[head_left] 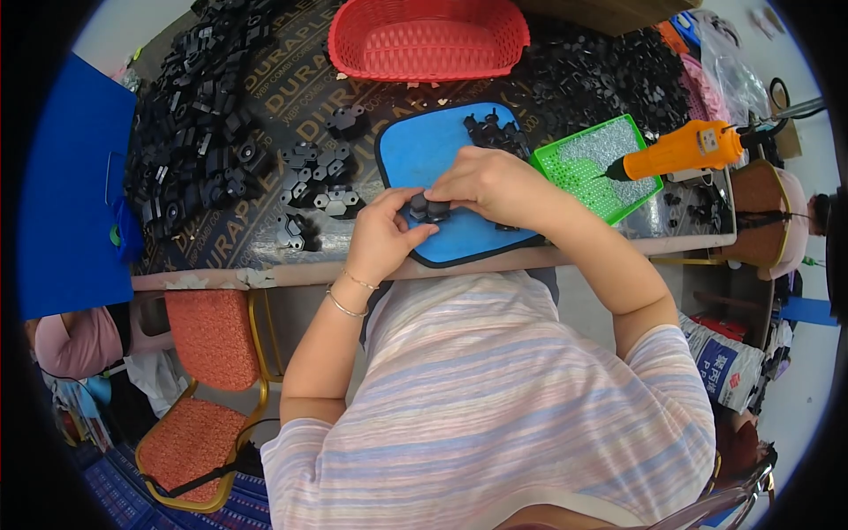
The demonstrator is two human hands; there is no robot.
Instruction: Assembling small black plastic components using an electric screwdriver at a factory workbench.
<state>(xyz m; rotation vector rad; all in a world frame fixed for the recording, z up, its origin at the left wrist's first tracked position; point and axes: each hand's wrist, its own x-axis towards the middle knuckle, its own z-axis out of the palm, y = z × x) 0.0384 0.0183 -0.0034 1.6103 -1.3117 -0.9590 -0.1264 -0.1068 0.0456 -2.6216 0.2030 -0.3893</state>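
Note:
Over a blue mat with a black edge [459,243], my left hand [385,231] grips a small black plastic part [427,209] between thumb and fingers. My right hand [481,184] is closed on the same part from the other side, its fingertips pressing at the top. Just beyond the right hand, a little heap of black plastic pieces [496,132] lies on the mat. To the left of the mat, several black and grey angular parts [318,172] sit on the table.
A green basket of small silvery screws [629,196] stands right of the mat. Above it hangs an orange electric screwdriver [680,152], bit pointing left. A red woven basket [428,53] is at the back. Black parts pile up far left [199,115] and far right [609,79].

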